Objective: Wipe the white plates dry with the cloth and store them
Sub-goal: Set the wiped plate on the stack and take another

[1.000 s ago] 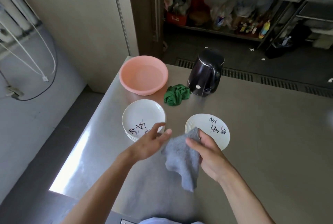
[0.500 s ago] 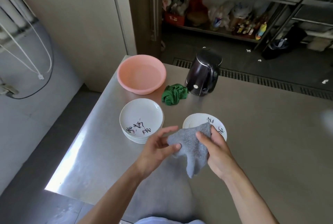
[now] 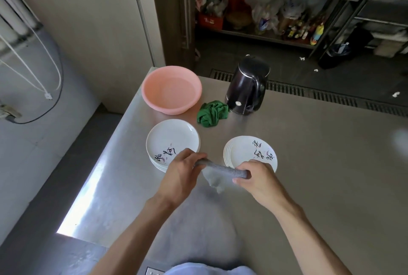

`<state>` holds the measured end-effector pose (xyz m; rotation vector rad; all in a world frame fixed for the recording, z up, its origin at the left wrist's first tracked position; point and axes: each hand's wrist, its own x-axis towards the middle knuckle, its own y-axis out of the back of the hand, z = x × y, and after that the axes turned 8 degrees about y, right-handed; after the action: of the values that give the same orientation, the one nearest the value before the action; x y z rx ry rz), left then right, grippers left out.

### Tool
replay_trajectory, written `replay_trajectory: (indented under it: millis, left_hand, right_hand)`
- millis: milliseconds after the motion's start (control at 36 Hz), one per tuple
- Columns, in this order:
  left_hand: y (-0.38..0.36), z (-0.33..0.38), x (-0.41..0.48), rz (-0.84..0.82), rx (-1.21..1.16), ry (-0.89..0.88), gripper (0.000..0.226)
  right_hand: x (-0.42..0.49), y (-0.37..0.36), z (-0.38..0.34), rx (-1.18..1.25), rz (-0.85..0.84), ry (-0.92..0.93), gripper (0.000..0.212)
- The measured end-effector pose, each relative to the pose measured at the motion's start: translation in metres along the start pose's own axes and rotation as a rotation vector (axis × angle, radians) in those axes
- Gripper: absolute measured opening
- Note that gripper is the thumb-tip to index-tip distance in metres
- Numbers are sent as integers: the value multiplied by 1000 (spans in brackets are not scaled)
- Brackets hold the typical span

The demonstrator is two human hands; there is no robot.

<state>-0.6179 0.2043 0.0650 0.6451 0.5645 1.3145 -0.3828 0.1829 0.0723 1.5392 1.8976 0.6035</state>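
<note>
Pink basin [image 3: 171, 89], green rag [image 3: 212, 113] and black kettle [image 3: 247, 85] on steel counter [image 3: 320, 164].

Even, fairly bright light; hard glare strip along the left edge of the steel desk [image 3: 320, 175], soft shadow of the person on its near part. Back shelves [image 3: 276, 38] dim and soft. Wide-angle bending at the frame edges, hanging cloth [image 3: 215, 180] blurred, pale smudge at far right.

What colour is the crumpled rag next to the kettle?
Green: the rag beside the black kettle, head view.
</note>
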Motion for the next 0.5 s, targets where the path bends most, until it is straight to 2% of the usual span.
replay_trajectory:
  millis: [56, 167, 194, 250, 333, 389, 444, 500]
  left_hand:
    - [0, -1, 1, -11, 32, 0, 26]
    - [2, -1, 0, 1, -26, 21, 12]
    - [3, -1, 0, -7, -84, 34, 7]
    - [7, -2, 3, -88, -281, 108, 4]
    - [9, 0, 6, -244, -616, 210, 20]
    - [5, 1, 7, -220, -621, 215, 21]
    - [-2, -2, 7, -138, -477, 181, 15]
    - [-9, -8, 7, -83, -376, 161, 11]
  right_hand:
    - [-1, -1, -1, 0, 25, 14, 30]
    - [-1, -1, -4, 84, 24, 60, 19]
    - [-1, 0, -4, 208, 2, 48, 14]
    - [-2, 4, -5, 655, -55, -12, 10]
    - [-3, 1, -8, 1291, -98, -197, 35]
    - [-3, -7, -11, 1465, -127, -238, 49]
    - [-3, -17, -16, 1489, -211, -201, 55]
    - [-2, -28, -19, 1486, -260, -243, 54]
